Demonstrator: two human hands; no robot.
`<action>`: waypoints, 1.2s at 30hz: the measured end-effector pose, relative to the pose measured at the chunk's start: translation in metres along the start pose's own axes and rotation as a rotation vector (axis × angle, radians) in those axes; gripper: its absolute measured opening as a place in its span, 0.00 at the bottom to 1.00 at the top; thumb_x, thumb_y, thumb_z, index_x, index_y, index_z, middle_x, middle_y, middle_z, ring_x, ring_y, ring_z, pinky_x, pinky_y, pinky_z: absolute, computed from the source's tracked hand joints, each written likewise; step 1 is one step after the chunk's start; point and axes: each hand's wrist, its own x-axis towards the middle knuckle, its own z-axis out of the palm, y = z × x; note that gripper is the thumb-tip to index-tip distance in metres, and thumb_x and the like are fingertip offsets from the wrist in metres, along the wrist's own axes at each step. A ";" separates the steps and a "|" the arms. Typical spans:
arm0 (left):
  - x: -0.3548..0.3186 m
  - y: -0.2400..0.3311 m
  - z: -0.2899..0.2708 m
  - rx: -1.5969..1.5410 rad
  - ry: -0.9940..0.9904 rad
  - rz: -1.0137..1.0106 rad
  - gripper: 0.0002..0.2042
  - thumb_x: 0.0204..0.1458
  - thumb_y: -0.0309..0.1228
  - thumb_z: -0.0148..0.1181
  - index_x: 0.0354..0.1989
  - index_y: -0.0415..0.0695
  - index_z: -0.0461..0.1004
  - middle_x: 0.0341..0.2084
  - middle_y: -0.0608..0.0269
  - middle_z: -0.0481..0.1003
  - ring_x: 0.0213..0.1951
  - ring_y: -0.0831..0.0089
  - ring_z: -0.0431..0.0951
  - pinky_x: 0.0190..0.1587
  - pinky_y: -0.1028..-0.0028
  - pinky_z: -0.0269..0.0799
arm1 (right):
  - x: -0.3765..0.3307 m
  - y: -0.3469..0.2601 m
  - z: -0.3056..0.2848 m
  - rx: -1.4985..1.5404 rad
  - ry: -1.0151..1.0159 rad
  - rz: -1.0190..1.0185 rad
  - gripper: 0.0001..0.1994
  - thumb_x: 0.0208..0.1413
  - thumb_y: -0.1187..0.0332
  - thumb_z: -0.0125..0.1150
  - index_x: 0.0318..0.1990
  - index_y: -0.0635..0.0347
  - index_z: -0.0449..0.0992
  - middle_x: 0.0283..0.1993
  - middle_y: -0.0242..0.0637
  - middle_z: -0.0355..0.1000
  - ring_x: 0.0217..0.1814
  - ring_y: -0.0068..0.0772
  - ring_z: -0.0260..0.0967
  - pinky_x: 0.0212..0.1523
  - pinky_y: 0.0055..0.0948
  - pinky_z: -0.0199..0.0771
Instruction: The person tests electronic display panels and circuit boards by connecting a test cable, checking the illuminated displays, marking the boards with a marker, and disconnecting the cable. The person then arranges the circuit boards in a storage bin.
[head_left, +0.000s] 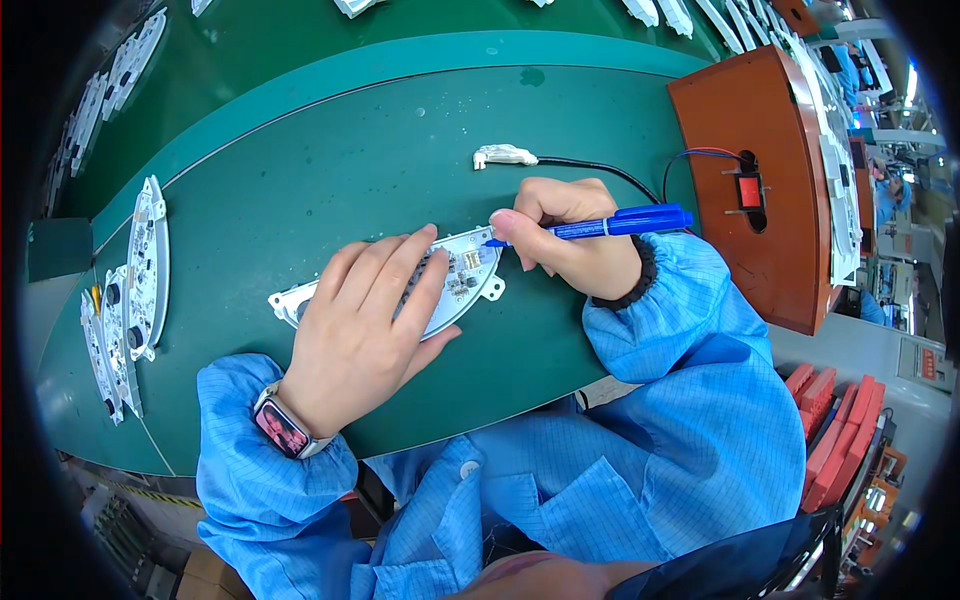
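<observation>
A white, curved circuit board (465,280) with small components and mounting tabs lies on the green table. My left hand (365,310) rests across its left and middle part, fingers stretched out and pressing it down, hiding much of the board. In my right hand (570,232) is a blue marker pen (625,222), gripped between thumb and fingers. The pen's tip meets, or is very close to, the board's upper right corner; exact contact is hard to tell. A watch sits on my left wrist.
Several similar white boards (148,270) stand at the left. Beyond my right hand lies a white connector (505,155) on a black cable, running toward an orange-brown box (755,190) with a red switch. More white boards (670,15) line the far side; red trays (845,440) are stacked lower right.
</observation>
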 end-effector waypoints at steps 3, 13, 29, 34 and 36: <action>0.000 0.000 -0.001 0.056 -0.004 0.012 0.28 0.39 0.37 0.67 0.49 0.37 0.69 0.53 0.51 0.68 0.52 0.59 0.69 0.54 0.61 0.65 | 0.000 0.001 0.000 0.017 0.001 0.020 0.14 0.55 0.68 0.61 0.20 0.62 0.68 0.15 0.32 0.68 0.17 0.18 0.65 0.17 0.20 0.60; -0.001 0.000 -0.007 0.050 -0.037 0.018 0.31 0.40 0.39 0.67 0.52 0.37 0.67 0.54 0.52 0.66 0.53 0.59 0.68 0.56 0.62 0.63 | 0.002 0.006 -0.002 0.292 0.069 0.137 0.13 0.62 0.66 0.53 0.24 0.59 0.67 0.16 0.31 0.67 0.12 0.12 0.54 0.13 0.15 0.50; -0.043 -0.046 -0.029 0.107 0.061 -0.076 0.32 0.33 0.51 0.70 0.38 0.38 0.68 0.34 0.56 0.67 0.42 0.60 0.68 0.45 0.64 0.63 | 0.012 0.024 0.008 0.098 0.097 -0.027 0.13 0.65 0.63 0.48 0.28 0.58 0.65 0.13 0.26 0.57 0.10 0.13 0.48 0.11 0.16 0.42; -0.044 -0.058 -0.026 0.048 0.247 -0.328 0.32 0.36 0.53 0.69 0.38 0.37 0.67 0.33 0.51 0.70 0.38 0.55 0.73 0.38 0.62 0.69 | 0.012 0.031 0.005 0.129 0.079 -0.030 0.14 0.66 0.62 0.46 0.29 0.57 0.64 0.14 0.26 0.56 0.10 0.12 0.48 0.10 0.14 0.42; -0.044 -0.061 -0.024 -0.046 0.301 -0.443 0.32 0.37 0.50 0.69 0.38 0.34 0.65 0.33 0.48 0.70 0.37 0.51 0.74 0.37 0.60 0.72 | 0.012 0.032 0.004 0.146 0.064 -0.047 0.13 0.66 0.62 0.46 0.29 0.57 0.64 0.14 0.26 0.56 0.10 0.12 0.48 0.10 0.14 0.42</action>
